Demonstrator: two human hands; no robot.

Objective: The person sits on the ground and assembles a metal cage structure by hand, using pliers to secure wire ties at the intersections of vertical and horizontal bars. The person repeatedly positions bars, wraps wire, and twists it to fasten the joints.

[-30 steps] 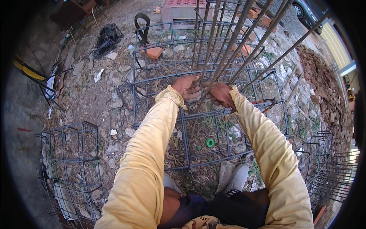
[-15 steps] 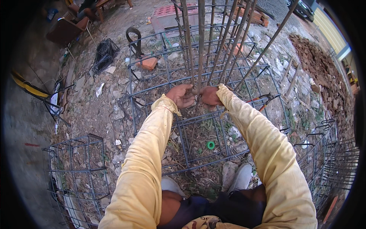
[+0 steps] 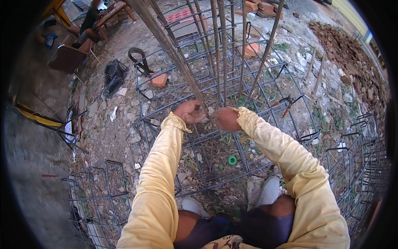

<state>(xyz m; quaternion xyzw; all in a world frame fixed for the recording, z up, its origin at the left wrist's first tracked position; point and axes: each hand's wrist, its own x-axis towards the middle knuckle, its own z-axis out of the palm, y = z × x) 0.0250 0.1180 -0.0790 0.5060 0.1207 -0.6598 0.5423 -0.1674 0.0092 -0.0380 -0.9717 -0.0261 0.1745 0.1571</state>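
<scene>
A steel rebar cage [image 3: 199,140] lies on the ground ahead of me, with several upright bars [image 3: 224,54] rising from it. Close to the foot of these bars, my left hand [image 3: 190,112] is closed, its fingers curled beside a thick leaning bar [image 3: 172,58]. Facing it, my right hand [image 3: 226,119] is also closed, fingertips pinched near the same joint. Whatever is between the fingers is too small to make out. Pincers with orange-red handles [image 3: 286,108] rest on the cage to the right of my right hand.
Smaller rebar cages stand at the lower left [image 3: 95,182] and the right [image 3: 352,166]. A green ring [image 3: 232,160] lies inside the cage. Bricks [image 3: 158,80], a black wire bundle [image 3: 115,74] and rubble surround it. A person [image 3: 89,23] sits at a table, far left.
The view has shifted, and several upright bars now appear tilted more to the left. My left hand's fingers, spread before, are now curled in. Both hands stay at the bars' foot.
</scene>
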